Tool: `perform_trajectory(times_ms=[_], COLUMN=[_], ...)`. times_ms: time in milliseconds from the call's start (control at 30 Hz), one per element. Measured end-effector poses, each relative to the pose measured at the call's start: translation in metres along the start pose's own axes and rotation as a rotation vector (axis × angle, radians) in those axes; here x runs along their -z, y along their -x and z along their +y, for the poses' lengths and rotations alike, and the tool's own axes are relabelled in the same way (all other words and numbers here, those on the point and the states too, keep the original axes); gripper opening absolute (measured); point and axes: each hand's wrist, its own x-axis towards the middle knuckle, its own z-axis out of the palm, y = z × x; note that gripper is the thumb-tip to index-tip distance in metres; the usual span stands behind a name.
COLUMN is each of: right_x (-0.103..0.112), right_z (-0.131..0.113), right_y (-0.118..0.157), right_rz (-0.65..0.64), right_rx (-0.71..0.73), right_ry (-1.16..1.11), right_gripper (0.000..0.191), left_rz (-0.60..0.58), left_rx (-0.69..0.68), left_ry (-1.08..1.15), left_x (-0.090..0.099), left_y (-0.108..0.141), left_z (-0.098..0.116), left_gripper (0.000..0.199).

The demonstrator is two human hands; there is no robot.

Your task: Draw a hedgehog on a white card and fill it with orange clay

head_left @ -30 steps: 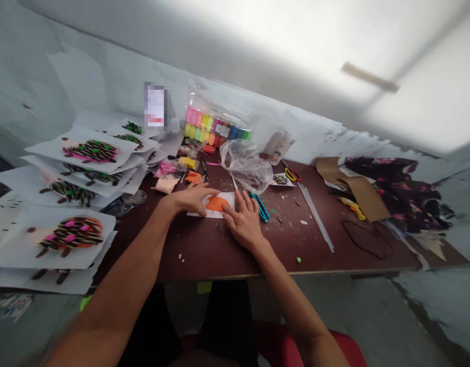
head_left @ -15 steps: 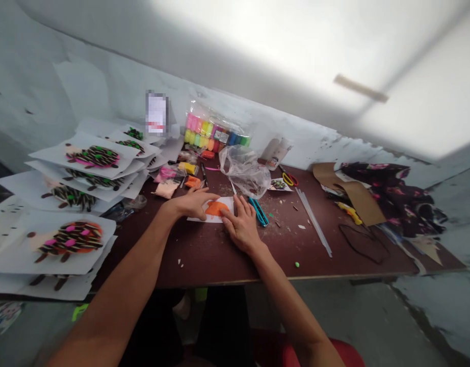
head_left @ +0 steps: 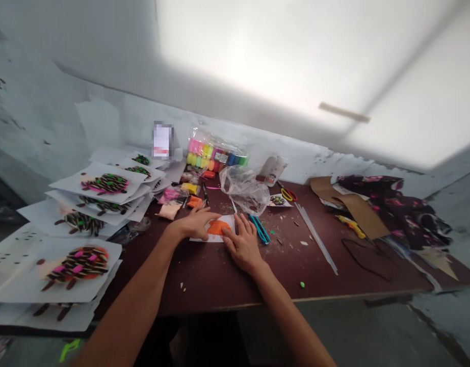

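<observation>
A small white sheet of paper [head_left: 202,239] lies on the dark red table, bearing a flattened orange patch [head_left: 215,228] that looks like modelling clay. My left hand [head_left: 193,224] rests at the sheet's left side, fingers spread, its thumb at the patch's lower left edge. From the right, my right hand [head_left: 244,243] lies over the sheet with fingers stretched out, the thumb touching the right part of the patch. Neither hand is closed around anything. Just right of my right hand are a turquoise-handled tool [head_left: 260,229] and a clear plastic bag [head_left: 247,189].
Stacked sheets with clay hedgehogs [head_left: 76,267] fill the left side. Behind are small clay packets [head_left: 170,210] and a coloured clay set [head_left: 215,155]. To the right lie scissors [head_left: 288,194], clear sticks [head_left: 317,239], a yellow glue gun [head_left: 350,226] and brown cardboard [head_left: 363,216].
The camera has tilted up, so the table sits lower in the picture. Both hands stay at the orange patch, with little visible change in their pose.
</observation>
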Motion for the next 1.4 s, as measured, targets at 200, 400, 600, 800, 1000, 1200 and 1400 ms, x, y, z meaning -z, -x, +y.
perform_trajectory(times_ms=[200,400,600,800,1000,1200,1400], right_x=[0.0002,-0.0018,-0.0017,0.0001,-0.0004,0.0002,0.0023], right_z=[0.0001,0.0023,0.0016,0.0003,0.0006,-0.0003,-0.0015], right_y=[0.0012,0.0019,0.0018,0.0015,0.0012,0.0018,0.0005], right_rz=[0.019,0.074,0.046,0.038,0.041,0.047,0.094], right_rx=[-0.008,0.013,0.0,-0.006,-0.002,-0.011,-0.005], right_ry=[0.018,0.02,0.021,0.013,0.008,0.001,-0.012], right_gripper=[0.03,0.031,0.029,0.029,0.028,0.028,0.028], left_rz=[0.013,0.031,0.028,0.038,0.044,0.068,0.04], left_rx=[0.002,0.003,-0.004,-0.034,-0.028,-0.031,-0.028], left_ry=[0.012,0.0,-0.021,-0.015,0.011,0.0,-0.002], left_x=[-0.0008,-0.0013,-0.0021,-0.0036,-0.0046,-0.0062,-0.0046], left_y=[-0.0006,-0.0018,-0.0027,-0.0028,-0.0027,-0.0043,-0.0034], left_z=[0.0021,0.0033,0.0027,0.0009,0.0012,0.002,0.0025], left_gripper=[0.083,0.086,0.087,0.086,0.086,0.085,0.083])
